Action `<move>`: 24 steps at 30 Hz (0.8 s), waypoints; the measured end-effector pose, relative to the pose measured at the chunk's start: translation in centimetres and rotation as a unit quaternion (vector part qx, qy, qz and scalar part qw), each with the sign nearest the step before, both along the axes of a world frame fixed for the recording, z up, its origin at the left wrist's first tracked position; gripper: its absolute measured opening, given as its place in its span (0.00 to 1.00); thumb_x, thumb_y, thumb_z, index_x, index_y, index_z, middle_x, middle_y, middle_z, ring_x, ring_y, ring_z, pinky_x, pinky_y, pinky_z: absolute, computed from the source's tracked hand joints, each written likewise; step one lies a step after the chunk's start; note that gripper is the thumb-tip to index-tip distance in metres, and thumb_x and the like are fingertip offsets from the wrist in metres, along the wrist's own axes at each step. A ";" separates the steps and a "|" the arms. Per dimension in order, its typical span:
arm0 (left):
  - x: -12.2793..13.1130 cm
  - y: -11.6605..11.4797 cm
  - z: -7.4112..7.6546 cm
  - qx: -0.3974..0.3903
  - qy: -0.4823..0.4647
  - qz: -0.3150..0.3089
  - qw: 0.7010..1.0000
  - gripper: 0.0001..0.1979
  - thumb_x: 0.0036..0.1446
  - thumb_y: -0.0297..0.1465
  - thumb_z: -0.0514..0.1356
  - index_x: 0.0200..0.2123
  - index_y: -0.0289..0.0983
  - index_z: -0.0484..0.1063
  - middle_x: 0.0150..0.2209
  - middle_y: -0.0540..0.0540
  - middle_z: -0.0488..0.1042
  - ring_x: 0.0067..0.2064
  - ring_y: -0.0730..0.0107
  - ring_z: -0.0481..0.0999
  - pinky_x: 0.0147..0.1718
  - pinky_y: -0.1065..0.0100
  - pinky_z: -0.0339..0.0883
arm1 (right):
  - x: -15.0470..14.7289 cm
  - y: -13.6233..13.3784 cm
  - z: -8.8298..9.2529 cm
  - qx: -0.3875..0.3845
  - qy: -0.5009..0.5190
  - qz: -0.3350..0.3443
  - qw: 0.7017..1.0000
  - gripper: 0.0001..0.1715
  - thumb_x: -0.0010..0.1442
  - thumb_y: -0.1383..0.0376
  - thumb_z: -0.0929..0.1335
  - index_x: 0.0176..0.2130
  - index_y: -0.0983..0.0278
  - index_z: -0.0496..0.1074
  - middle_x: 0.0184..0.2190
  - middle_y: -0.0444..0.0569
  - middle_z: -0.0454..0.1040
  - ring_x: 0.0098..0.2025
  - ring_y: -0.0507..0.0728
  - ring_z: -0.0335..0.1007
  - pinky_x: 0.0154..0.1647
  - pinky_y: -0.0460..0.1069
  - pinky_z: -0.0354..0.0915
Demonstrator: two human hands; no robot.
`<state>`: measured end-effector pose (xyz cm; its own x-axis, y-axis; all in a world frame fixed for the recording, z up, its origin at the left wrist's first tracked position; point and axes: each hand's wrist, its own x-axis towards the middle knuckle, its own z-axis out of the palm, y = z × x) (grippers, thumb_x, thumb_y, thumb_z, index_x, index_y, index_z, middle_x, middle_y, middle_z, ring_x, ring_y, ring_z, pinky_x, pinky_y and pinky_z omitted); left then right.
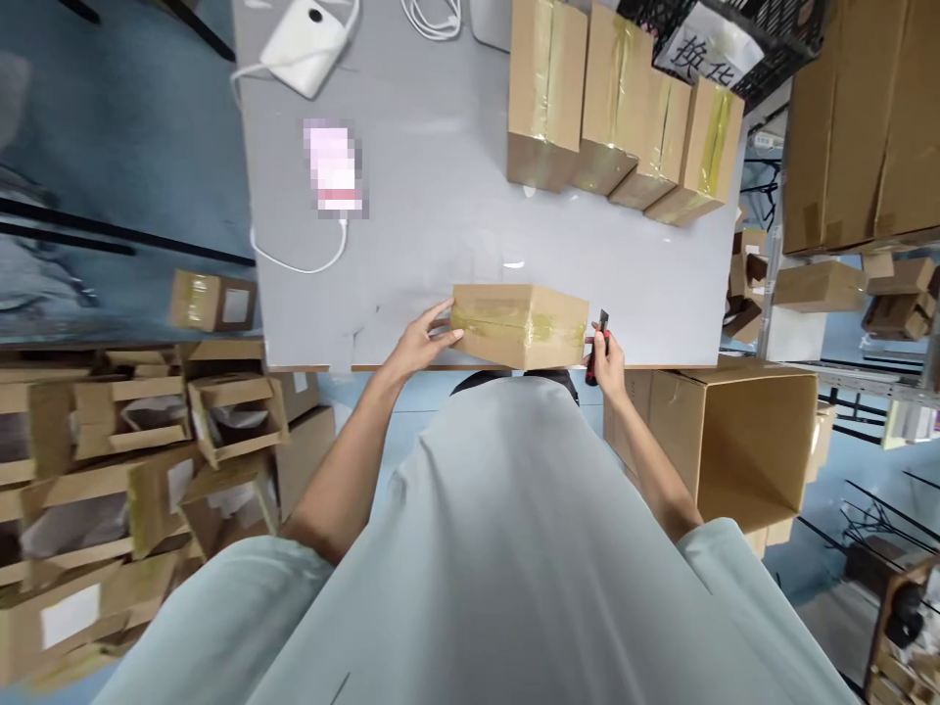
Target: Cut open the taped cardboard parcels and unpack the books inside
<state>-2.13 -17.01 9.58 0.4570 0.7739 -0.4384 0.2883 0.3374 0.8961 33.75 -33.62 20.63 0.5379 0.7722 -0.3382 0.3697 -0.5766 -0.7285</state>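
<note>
A taped cardboard box (491, 325) lies at the front edge of the grey table, with clear yellowish tape along its seam and over its right end. My left hand (426, 338) touches the box's left end, fingers apart. In my right hand (606, 364) is a box cutter (598, 345) with a black and red body, held upright beside the right end of the box. The fingers of that hand are wrapped round the cutter, and some fingertips are at or close to the box; contact there is hard to make out.
Several taped boxes (544, 98) stand at the table's back right, near a black crate (785, 29). A phone (334, 166) with a white cable and a white device (306, 44) lie at left. Opened cartons (132, 416) fill the floor left; a large open carton (756, 441) stands right.
</note>
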 end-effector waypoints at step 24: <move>9.3 -0.7 9.9 0.285 0.059 -0.107 0.951 0.41 0.63 0.36 0.69 0.77 0.43 0.67 0.75 0.38 0.71 0.76 0.39 0.70 0.78 0.40 0.63 | -1.1 2.8 6.1 -0.162 -0.335 0.167 0.913 0.36 0.83 0.58 0.56 0.82 0.58 0.64 0.64 0.64 0.78 0.59 0.67 0.82 0.50 0.53 0.76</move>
<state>7.12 -17.75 19.46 0.6042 0.7961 -0.0342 0.4063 -0.2709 0.8727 32.66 -30.81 26.76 0.4605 0.8490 -0.2592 0.8646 -0.4951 -0.0856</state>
